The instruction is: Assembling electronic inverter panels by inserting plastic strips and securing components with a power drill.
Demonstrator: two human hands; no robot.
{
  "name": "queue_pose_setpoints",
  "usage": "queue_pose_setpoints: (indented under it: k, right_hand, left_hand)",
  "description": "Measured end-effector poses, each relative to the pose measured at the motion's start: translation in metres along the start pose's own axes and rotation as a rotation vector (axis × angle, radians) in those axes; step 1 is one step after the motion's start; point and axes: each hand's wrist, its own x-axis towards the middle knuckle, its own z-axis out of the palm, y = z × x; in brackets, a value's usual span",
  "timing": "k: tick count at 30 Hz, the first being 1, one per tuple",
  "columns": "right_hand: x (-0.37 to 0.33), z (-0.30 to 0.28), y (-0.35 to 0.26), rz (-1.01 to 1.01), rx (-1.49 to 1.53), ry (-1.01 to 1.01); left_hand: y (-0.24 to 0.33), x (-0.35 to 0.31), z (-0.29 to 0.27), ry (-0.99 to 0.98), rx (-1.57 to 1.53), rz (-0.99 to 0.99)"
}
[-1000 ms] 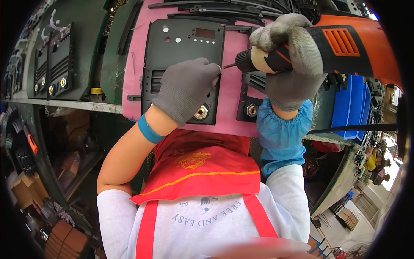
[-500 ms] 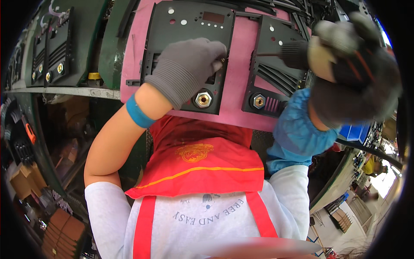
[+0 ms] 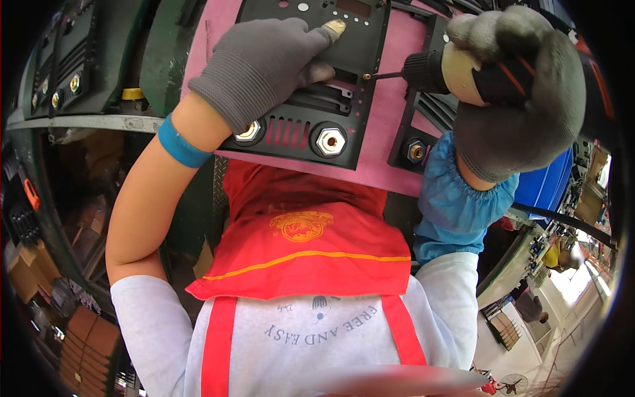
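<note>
My right hand (image 3: 522, 112), in a grey glove, is wrapped round a black cordless drill (image 3: 493, 74) with orange stripes. Its long thin bit points left, and the tip meets a small brass-coloured screw (image 3: 367, 77) at the right edge of a black panel (image 3: 360, 109). My left hand (image 3: 264, 63), gloved too, lies over the left part of this panel with thumb and forefinger apart, holding nothing visible. Along the panel's near edge sit a hex-nut fitting with a brass centre (image 3: 329, 141) and a similar fitting (image 3: 249, 130), partly covered by my left wrist.
Pink sheeting (image 3: 387, 132) lies under the panel. To its right is a second black panel (image 3: 407, 142), partly behind the drill and my right arm. More panels with brass fittings (image 3: 65, 89) stand at far left. A blue bin (image 3: 542, 182) is beside my right forearm.
The drill has swung left from the second panel's side, and its bit now reaches the brass screw. My left hand has moved up and left from the panel's edge, its fingers spreading.
</note>
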Motion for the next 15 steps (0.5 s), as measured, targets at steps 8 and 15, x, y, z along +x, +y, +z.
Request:
queue_pose_setpoints:
  k: [8, 15]
  right_hand:
    - [-0.002, -0.098, 0.022, 0.559, 0.87, 0.384]
    - [-0.076, -0.322, 0.072, 0.75, 0.459, 0.868]
  left_hand:
    - [0.001, 0.0, 0.002, 0.076, 0.03, 0.039]
    - [-0.001, 0.007, -0.004, -0.063, 0.106, 0.086]
